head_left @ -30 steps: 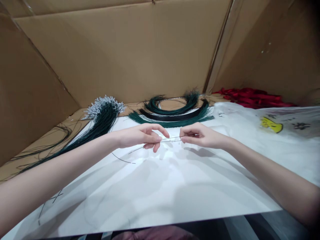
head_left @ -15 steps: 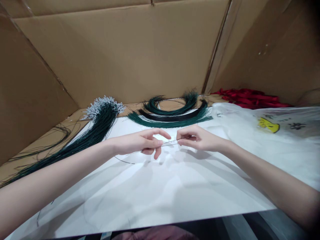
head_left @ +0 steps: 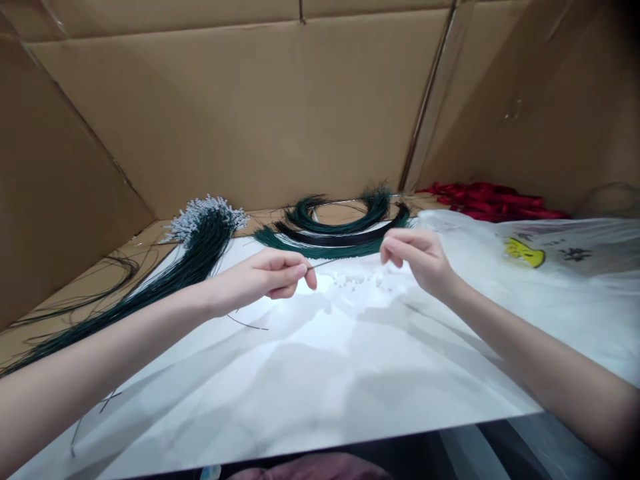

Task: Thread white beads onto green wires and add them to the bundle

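Observation:
Between thumb and fingers, my left hand (head_left: 265,275) pinches a thin dark wire (head_left: 323,264) whose free end points right, over the white sheet. My right hand (head_left: 419,259) is raised to the right of that end, apart from it. Its fingers are curled together, slightly blurred, and whatever they may hold is hidden. Small white beads (head_left: 356,281) lie scattered on the sheet between and just below the hands. Left of my left hand lies a thick bundle of dark green wires (head_left: 200,257) with pale white tips (head_left: 207,212).
Curved bunches of green and black wires (head_left: 330,238) lie behind the beads. Red ribbon (head_left: 493,200) is heaped at the back right, beside a clear plastic bag (head_left: 565,250) with yellow print. Cardboard walls (head_left: 235,120) enclose the white sheet (head_left: 300,393). Loose wire pieces lie at left.
My right hand has let go of the wire and moved up and right. My left hand has shifted slightly left and up, its fingers more closed around the wire. The white beads are now uncovered.

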`<state>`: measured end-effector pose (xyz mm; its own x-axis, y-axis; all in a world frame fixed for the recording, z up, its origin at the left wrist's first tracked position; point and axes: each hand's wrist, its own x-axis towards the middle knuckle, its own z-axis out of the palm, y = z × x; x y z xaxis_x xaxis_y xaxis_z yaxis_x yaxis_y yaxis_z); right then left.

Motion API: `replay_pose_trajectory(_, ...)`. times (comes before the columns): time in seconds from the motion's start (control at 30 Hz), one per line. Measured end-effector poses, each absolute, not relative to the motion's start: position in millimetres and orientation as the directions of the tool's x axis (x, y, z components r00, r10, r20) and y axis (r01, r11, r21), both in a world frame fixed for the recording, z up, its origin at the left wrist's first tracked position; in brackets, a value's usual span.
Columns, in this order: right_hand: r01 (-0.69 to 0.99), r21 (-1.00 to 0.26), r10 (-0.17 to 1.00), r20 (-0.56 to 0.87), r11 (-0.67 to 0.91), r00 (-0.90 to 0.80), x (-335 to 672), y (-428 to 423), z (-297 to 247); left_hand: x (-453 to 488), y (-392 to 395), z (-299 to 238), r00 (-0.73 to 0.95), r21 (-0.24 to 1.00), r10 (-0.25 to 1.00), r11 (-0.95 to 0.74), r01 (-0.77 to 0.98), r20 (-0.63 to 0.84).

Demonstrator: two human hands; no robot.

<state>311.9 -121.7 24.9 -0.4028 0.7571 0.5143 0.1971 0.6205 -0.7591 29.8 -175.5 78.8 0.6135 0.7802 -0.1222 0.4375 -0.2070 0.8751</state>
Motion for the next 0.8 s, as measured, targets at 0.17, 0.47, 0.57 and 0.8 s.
replay_pose_trajectory(0.17, 0.123, -0.992, 0.655, -0.082, 0.016, -0.751, 293, -119, 16, 25, -183, 84, 0.584, 0.888, 0.809, -0.218, 0.404, -0.066)
replay_pose_trajectory(0.47, -0.458, -0.826, 0.930, -0.198, -0.329, -0.310, 285, -94, 27, 20, -238, 91, 0.733, 0.768, 0.504, -0.193, 0.611, -0.456)
replay_pose_trajectory(0.57, -0.472, -0.820, 0.932, -0.192, -0.325, -0.308, 286, -97, 31, 16, -255, 66, 0.776, 0.777, 0.371, -0.190, 0.601, -0.510)
replay_pose_trajectory(0.8, -0.407, -0.839, 0.852, -0.119, -0.360, -0.509, 263, -139, 42, 18, -258, 36, 0.796, 0.763, 0.320, -0.253, 0.595, -0.514)
